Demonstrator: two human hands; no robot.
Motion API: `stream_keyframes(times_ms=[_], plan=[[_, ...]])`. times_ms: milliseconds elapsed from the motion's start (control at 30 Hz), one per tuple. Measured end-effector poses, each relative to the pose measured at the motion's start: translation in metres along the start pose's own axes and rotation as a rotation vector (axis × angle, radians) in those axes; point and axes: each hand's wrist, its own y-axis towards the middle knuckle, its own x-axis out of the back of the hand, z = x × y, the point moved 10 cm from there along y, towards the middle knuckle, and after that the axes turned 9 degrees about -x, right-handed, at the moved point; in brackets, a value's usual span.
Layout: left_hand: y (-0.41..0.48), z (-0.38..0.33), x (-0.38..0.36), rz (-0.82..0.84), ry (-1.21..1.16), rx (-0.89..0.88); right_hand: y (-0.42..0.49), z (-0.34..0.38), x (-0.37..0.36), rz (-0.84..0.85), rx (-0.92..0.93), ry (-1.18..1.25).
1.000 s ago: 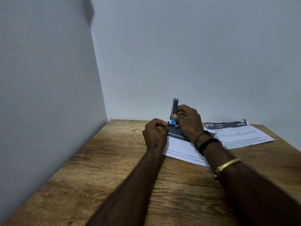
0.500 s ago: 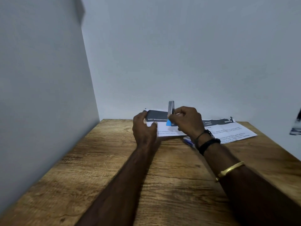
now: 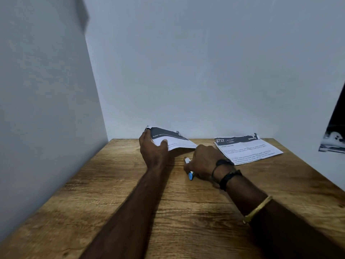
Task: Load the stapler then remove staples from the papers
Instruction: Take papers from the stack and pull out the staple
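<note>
The left hand (image 3: 155, 153) had lifted one paper (image 3: 173, 141) off the surface (image 3: 130, 184), fingers pinching its edge; the right hand (image 3: 203, 161) had lowered the stapler (image 3: 190, 176) flat, fingers curled over it. That sheet seemed done; the second paper (image 3: 248, 148) waited nearby

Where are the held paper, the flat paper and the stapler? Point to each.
held paper (image 3: 178, 143): head view, on its white face.
flat paper (image 3: 250, 148): head view, middle of printed text.
stapler (image 3: 190, 176): head view, blue end showing.

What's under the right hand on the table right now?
A blue-and-white stapler lies on the table under the right hand; only its two ends show. The hand covers its middle, so the finger grip cannot be seen.
</note>
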Motion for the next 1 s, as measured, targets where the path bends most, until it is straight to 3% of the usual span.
stream_keyframes(times_ms=[300, 367, 467, 633, 733, 1000], plan=[[-0.002, 0.003, 0.001, -0.028, -0.069, 0.074, 0.004, -0.003, -0.006, 0.040, -0.027, 0.006], [-0.003, 0.002, 0.002, -0.043, -0.096, 0.092, 0.006, -0.008, 0.004, -0.011, -0.051, 0.150], [-0.005, 0.002, 0.005, -0.082, -0.151, 0.135, 0.011, -0.021, 0.019, -0.116, -0.085, 0.559], [-0.011, 0.000, 0.002, -0.129, -0.323, 0.197, 0.018, -0.033, 0.004, -0.004, -0.184, 1.125], [-0.015, -0.002, -0.005, -0.070, -0.372, 0.170, 0.017, -0.043, 0.007, -0.043, -0.210, 1.240], [-0.035, -0.037, -0.040, 0.099, -0.179, 0.009, 0.015, -0.087, 0.035, -0.247, -0.292, 1.365]])
